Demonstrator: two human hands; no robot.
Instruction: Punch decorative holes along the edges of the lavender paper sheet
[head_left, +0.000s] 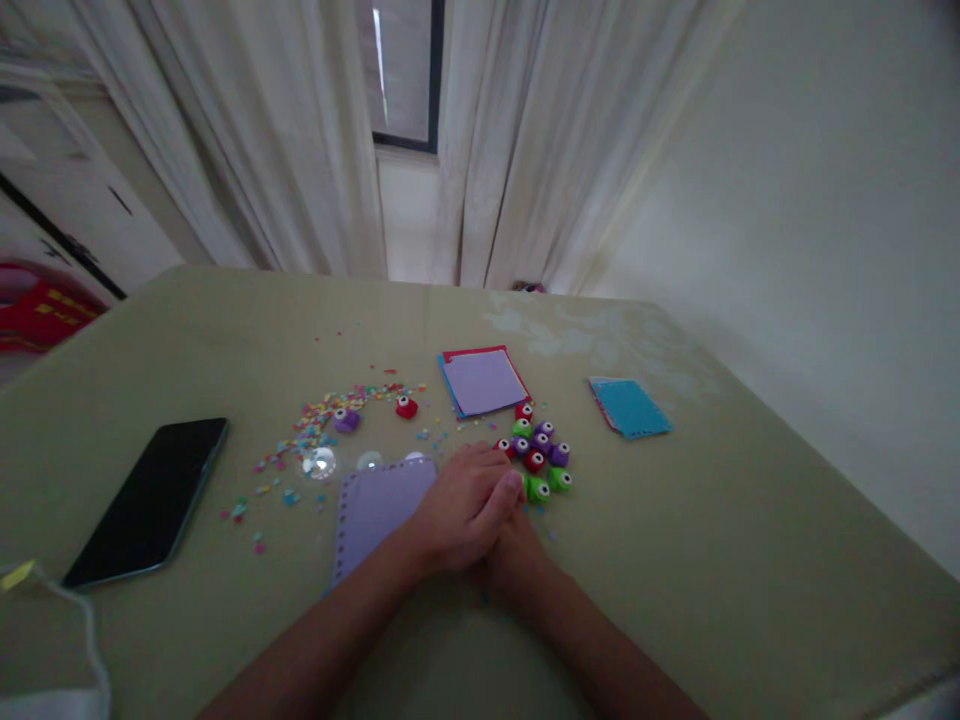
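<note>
My left hand (472,508) lies over my right hand (517,555), its thumb and fingers wrapped around it. Most of the right hand's fingers are hidden beneath. A purple sheet with holes along its edges (379,505) lies partly under my left wrist. Just beyond my hands is a cluster of small red, green and purple pieces with eyes (541,442). A purple eyed piece (346,420) and a red eyed piece (406,407) lie apart to the left, beside scattered coloured confetti bits (319,418). Clear round discs (319,463) rest near the sheet.
A black phone (150,500) lies on the left of the cloth-covered table (750,560). Stacked purple, red and blue sheets (485,382) are farther back, with blue sheets (631,408) to the right. A white cord (86,630) is at the lower left. Curtains (300,140) hang behind.
</note>
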